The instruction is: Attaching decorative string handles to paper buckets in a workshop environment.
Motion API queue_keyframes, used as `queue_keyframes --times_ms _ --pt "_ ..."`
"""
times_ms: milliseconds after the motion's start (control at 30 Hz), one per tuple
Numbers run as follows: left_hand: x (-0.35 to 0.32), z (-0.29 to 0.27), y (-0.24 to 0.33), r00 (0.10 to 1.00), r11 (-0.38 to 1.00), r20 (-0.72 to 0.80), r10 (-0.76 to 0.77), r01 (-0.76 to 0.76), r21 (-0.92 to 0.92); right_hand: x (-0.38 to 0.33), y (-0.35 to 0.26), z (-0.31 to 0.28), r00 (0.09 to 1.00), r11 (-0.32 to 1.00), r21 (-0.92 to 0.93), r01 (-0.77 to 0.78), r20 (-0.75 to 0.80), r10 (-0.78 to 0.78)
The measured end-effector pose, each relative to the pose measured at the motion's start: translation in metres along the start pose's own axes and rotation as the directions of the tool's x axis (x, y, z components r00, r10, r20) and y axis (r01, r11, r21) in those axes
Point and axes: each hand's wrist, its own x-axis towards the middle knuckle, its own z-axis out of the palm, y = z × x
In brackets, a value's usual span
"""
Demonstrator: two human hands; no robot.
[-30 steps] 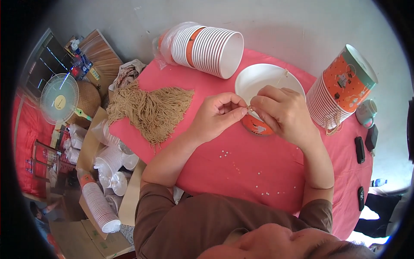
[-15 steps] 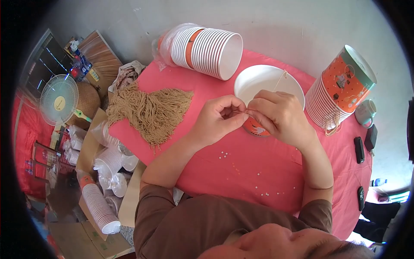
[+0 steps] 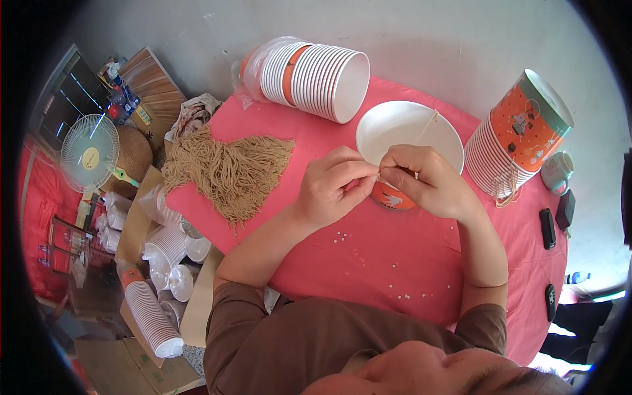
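Note:
My left hand and my right hand meet over the near rim of an open paper bucket, white inside and orange outside. Both are closed in a pinch, fingertips together on a thin tan cord. One stretch of the cord runs from the bucket's far rim across its mouth toward my right hand. The pinched part is mostly hidden by my fingers, so I cannot tell whether it is knotted. To the left lies a bundle of loose tan cords.
A nested stack of white buckets lies at the back. Another stack with orange and green sides stands right, cords hanging from it. Small white dots are scattered on the red tablecloth. A cardboard box of wrapped cups sits left.
My fingers have shifted on the cord: the left fingers have straightened into a tighter pinch, and the right hand has dropped slightly and turned. The bucket has moved barely at all.

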Motion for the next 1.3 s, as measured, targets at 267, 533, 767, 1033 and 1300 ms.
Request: queue_keyframes --times_ms 267,533,767,1033,1300 --pt "-0.002 -0.001 -0.004 0.999 0.995 0.028 -0.032 0.035 -0.097 0.000 -0.001 -0.006 0.965 0.959 0.145 -0.244 0.139 0.224" --pt "-0.010 0.000 -0.007 0.944 0.851 0.124 -0.304 0.328 -0.411 0.000 -0.002 -0.001 0.967 0.957 0.143 -0.254 0.058 0.248" --pt "-0.003 -0.007 0.003 0.812 0.616 0.273 -0.515 0.572 -0.541 0.006 0.009 0.011 0.948 0.948 -0.229 0.222 -0.177 -0.265" --pt "-0.003 -0.012 -0.006 0.610 0.135 0.482 -0.629 0.696 -0.705 0.005 0.007 0.020 0.925 0.913 -0.289 0.288 -0.164 -0.344" --pt "0.003 -0.019 -0.006 0.526 -0.099 0.598 -0.605 0.695 -0.712 0.006 0.007 0.021 0.894 0.870 -0.362 0.334 -0.170 -0.414"
